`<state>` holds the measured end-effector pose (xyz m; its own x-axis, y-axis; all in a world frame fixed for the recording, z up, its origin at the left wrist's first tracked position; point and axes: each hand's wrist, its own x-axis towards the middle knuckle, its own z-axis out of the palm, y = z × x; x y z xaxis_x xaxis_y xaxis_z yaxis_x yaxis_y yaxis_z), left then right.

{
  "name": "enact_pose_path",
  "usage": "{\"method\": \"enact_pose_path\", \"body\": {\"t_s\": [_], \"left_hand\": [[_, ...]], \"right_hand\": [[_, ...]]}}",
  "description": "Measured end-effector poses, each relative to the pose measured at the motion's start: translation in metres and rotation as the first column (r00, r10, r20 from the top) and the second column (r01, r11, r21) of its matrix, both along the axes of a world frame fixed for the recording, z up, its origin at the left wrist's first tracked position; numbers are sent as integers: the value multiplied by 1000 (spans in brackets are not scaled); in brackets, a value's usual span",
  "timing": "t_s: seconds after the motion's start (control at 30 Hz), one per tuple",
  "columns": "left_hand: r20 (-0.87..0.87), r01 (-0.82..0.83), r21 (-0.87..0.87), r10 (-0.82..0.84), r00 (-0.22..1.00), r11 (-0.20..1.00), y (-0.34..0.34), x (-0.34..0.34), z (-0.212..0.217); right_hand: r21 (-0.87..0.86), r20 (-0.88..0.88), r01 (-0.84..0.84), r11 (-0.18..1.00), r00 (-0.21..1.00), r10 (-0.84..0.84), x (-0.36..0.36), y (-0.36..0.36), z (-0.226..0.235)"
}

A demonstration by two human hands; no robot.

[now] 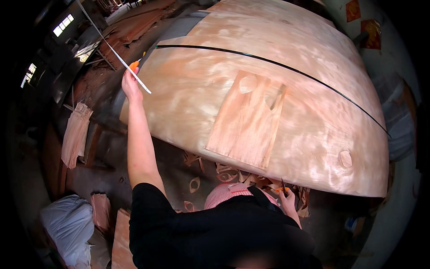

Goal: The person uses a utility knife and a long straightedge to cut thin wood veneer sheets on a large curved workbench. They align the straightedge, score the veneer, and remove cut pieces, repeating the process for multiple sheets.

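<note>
With 2 hands busy: 1 veneer sheet (268,89), 1 patch (246,121).

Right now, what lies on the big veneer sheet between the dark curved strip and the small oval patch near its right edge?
Head view: between the dark curved strip and the small oval patch, only bare veneer sheet shows. The loose rectangular veneer piece lies further left.

Two red-and-gold square wall signs (363,22) at upper right.
</note>
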<state>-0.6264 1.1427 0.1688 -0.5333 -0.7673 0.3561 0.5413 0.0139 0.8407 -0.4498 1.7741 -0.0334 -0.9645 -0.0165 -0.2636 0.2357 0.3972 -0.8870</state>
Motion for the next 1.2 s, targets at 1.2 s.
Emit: {"method": "enact_pose_path", "body": {"t_s": [1.2], "left_hand": [[447,313,-841,239,862,442,239,18,-170]], "right_hand": [[-42,2,82,996,997,-82,1,27,-11]]}}
